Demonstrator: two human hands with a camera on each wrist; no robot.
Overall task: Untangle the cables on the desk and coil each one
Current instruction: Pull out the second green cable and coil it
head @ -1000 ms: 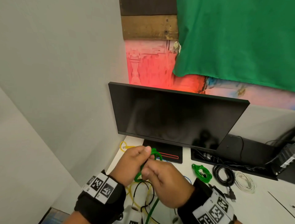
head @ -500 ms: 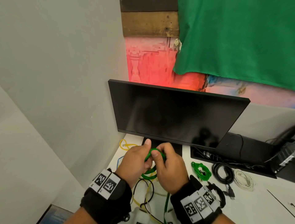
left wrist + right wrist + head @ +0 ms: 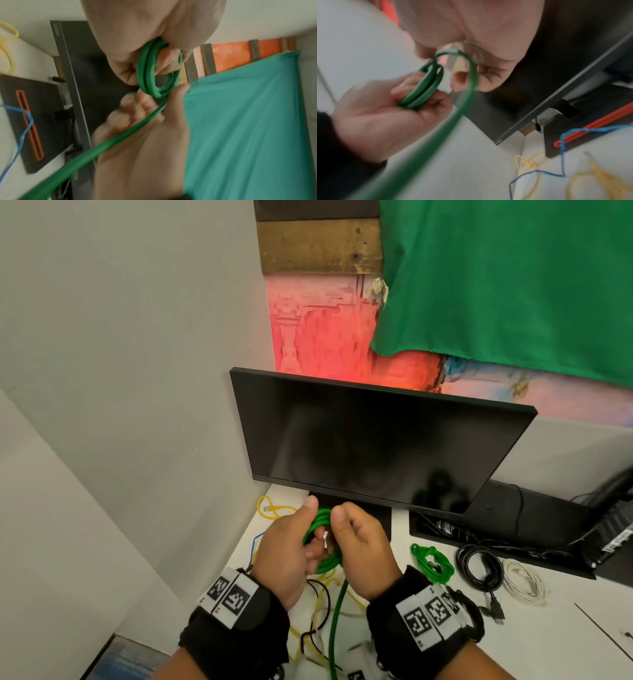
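My left grip [image 3: 291, 546] pinches the green cable coil [image 3: 323, 537], my right grip [image 3: 359, 546] clamps its next loop; slack pinching could spring it open.

Three coiled cables [image 3: 432, 563] right of the hands [image 3: 291, 546], before the monitor [image 3: 370, 440].

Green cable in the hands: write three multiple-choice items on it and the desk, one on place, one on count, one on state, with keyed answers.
1. Where do the finished coils lie?
A. right of the hands
B. left of the hands
C. on the monitor

2. How many finished coils lie there?
A. one
B. three
C. five

3. The green cable is:
A. fully coiled
B. partly coiled, tail hanging
C. lying untouched

Answers:
1 A: green coil, black coil and white coil lie right.
2 B: those three.
3 B: left hand and right hand hold loops; a strand trails down.
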